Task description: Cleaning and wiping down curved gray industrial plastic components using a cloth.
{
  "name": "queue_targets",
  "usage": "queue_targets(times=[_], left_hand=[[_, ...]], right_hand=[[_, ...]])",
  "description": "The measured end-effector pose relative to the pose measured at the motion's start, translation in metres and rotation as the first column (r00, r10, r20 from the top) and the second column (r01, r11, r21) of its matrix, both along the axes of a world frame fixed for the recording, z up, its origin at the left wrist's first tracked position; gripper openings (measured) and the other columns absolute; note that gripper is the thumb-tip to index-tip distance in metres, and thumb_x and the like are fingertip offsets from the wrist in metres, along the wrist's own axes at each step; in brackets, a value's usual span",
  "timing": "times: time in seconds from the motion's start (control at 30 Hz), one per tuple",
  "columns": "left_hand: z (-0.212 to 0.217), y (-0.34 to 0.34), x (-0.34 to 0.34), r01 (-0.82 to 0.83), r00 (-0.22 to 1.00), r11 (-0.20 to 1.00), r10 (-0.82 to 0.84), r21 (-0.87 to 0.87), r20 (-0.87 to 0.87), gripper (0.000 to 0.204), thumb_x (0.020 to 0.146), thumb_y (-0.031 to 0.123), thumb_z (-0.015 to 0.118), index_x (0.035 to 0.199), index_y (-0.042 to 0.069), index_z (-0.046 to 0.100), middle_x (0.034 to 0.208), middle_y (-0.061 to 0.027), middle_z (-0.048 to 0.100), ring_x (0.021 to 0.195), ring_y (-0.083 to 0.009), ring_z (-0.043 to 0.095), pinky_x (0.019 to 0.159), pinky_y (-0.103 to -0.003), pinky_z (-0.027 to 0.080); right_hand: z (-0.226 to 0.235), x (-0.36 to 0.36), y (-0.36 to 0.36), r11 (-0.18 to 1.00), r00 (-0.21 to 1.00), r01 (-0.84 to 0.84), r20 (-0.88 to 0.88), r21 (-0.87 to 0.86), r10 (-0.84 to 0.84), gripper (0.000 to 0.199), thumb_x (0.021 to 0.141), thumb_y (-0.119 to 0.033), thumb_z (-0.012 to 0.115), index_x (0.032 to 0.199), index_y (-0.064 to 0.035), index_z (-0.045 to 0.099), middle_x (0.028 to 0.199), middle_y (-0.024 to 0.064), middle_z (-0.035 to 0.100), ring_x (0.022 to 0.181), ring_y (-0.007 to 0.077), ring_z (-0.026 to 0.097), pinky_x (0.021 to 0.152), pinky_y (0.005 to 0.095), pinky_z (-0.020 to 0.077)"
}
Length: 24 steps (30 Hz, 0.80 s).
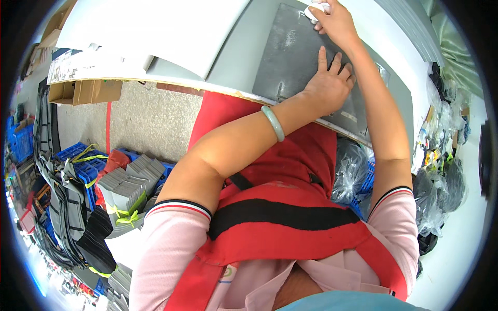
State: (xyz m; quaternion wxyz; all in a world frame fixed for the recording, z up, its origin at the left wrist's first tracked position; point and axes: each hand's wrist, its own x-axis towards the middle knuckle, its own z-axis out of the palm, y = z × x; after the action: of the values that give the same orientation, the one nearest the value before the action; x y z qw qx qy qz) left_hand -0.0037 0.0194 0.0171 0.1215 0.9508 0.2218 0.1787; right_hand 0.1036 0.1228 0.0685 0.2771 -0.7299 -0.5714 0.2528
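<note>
A dark grey flat panel with scuffs and small slots lies at the near edge of the table. My left hand, with a pale green bangle on its wrist, rests flat on this panel with its fingers spread. Farther off, by the panel's far edge, my right hand is closed on a small white rounded object. The fingers partly cover it, so I cannot tell its kind. Under the panel spreads a lighter grey sheet.
A large white sheet with a curled corner covers the table's left part. Below that side are an open cardboard box, blue crates and bundled grey pieces. Clear plastic bags sit under the table at right.
</note>
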Motion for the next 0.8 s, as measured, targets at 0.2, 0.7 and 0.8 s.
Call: queue_targets(times=[0.2, 0.7, 0.8], left_hand=[[-0.006, -0.002, -0.001, -0.026, 0.998, 0.999, 0.024, 0.045, 0.052, 0.047, 0.096, 0.023, 0.053, 0.138, 0.002, 0.056, 0.148, -0.0202, 0.045, 0.144, -0.0473, 0.031, 0.108, -0.081, 0.017], [-0.040, -0.022, 0.032, -0.044, 0.941, 0.843, 0.215, -0.536, 0.260, 0.052, 0.097, 0.040, 0.048, 0.144, 0.017, 0.052, 0.154, -0.0142, 0.043, 0.147, -0.0390, 0.030, 0.115, -0.065, 0.023], [-0.043, -0.027, 0.027, -0.061, 0.799, 0.900, 0.304, -0.432, 0.519, 0.052, 0.096, 0.039, 0.049, 0.141, 0.013, 0.055, 0.152, -0.0156, 0.044, 0.147, -0.0315, 0.033, 0.116, -0.066, 0.020]], right_hand=[[0.004, -0.024, 0.004, 0.997, 0.983, 0.077, -0.165, -0.004, -0.077, 0.015, 0.094, -0.008, 0.061, 0.105, 0.0006, 0.055, 0.073, 0.0084, 0.064, 0.058, 0.0142, 0.062, 0.052, 0.0281, 0.0523], [0.036, -0.090, -0.123, 0.940, 0.938, -0.132, 0.266, -0.315, 0.221, 0.023, 0.094, -0.033, 0.060, 0.110, -0.0171, 0.061, 0.070, 0.0039, 0.069, 0.078, 0.0162, 0.066, 0.112, 0.0690, 0.0079], [0.030, -0.097, -0.122, 0.915, 0.854, -0.069, 0.450, -0.398, 0.260, 0.022, 0.093, -0.030, 0.061, 0.110, -0.0156, 0.061, 0.069, 0.0040, 0.068, 0.076, 0.0160, 0.065, 0.112, 0.0676, 0.0144]])
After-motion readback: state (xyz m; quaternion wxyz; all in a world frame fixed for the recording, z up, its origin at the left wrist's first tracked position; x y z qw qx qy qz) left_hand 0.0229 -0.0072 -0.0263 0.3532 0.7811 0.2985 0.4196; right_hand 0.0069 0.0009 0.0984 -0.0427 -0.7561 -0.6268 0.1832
